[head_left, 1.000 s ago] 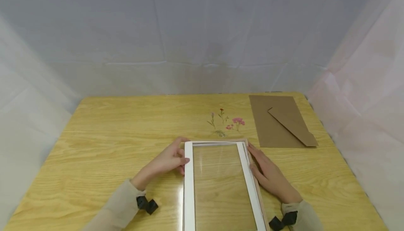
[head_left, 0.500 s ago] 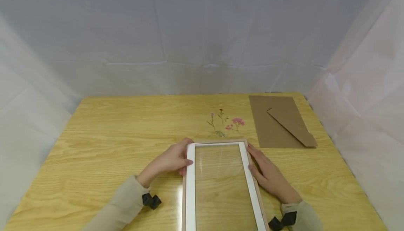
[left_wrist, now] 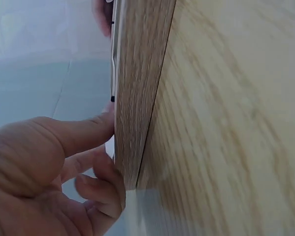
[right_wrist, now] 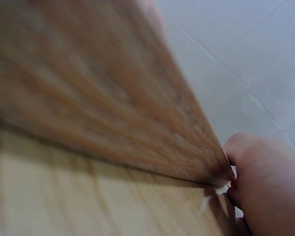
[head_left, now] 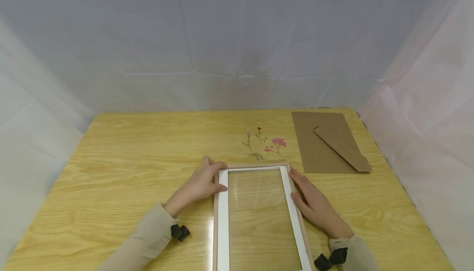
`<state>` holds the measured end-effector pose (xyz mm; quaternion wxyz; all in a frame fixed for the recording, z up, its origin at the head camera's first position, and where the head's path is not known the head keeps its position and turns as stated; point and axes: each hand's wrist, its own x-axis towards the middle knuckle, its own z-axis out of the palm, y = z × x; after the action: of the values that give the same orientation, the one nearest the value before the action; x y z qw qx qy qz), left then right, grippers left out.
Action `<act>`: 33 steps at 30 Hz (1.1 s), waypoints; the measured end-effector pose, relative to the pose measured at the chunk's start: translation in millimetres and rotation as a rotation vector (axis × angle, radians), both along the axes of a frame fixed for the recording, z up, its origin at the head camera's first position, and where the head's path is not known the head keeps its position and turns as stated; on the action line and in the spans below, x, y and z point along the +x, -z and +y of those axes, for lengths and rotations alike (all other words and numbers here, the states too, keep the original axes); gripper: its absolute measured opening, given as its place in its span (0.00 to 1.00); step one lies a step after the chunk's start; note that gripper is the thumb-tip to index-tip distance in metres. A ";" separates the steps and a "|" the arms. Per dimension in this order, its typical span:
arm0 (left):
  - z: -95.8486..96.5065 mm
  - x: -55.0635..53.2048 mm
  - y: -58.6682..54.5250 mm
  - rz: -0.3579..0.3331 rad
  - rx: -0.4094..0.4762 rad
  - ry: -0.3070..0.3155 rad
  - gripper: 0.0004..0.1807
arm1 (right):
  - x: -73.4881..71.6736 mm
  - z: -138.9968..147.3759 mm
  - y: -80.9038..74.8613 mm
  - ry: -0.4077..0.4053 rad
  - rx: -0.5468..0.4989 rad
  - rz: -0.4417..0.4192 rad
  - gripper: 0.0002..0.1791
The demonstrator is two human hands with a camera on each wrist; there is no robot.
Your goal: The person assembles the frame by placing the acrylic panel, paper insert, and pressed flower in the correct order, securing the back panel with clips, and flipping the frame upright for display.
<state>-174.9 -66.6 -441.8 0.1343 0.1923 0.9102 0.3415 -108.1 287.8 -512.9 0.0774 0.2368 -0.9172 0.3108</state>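
A light-wood picture frame [head_left: 303, 225] lies on the table at the bottom of the head view, its near end cut off. Inside it sits a white inner border [head_left: 223, 225] around a clear pane [head_left: 259, 217]. At the frame's far left corner, my left hand [head_left: 200, 183] has its thumb on the white border and its other fingers at the outer edge. In the left wrist view, those fingers [left_wrist: 105, 189] are curled against the wooden side [left_wrist: 137, 88]. My right hand [head_left: 320, 209] rests along the frame's right side with fingers fairly straight.
Beyond the frame lie several small pressed flowers, among them a pink one [head_left: 277, 142] and a red one [head_left: 259, 129]. A brown backing board [head_left: 314, 155] with a stand leg [head_left: 340, 149] lies at the back right. Pale sheeting [head_left: 237, 48] surrounds the table [head_left: 148, 147].
The white border has shifted right and now lies evenly inside the wooden frame. My left hand moved right with it, and a finger has lifted. The right hand has hardly moved.
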 end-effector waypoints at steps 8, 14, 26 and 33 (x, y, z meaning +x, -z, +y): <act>-0.7 4.3 -3.6 0.020 -0.015 0.012 0.30 | 0.3 -0.5 -2.5 -0.004 -0.004 0.004 0.33; -1.3 6.9 -1.7 0.036 0.009 0.016 0.35 | 0.5 -0.9 -4.3 -0.015 -0.009 -0.004 0.33; -6.7 35.5 -7.8 0.152 -0.240 0.251 0.54 | -0.8 -1.3 -0.9 -0.055 0.044 0.046 0.26; -8.4 44.7 -1.2 0.079 -0.303 0.342 0.64 | -1.5 -1.1 -0.9 -0.046 0.058 0.061 0.26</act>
<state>-130.2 -75.0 -440.6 0.1819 0.3345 0.9098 0.1653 -109.7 286.7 -512.1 0.0913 0.2695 -0.9173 0.2786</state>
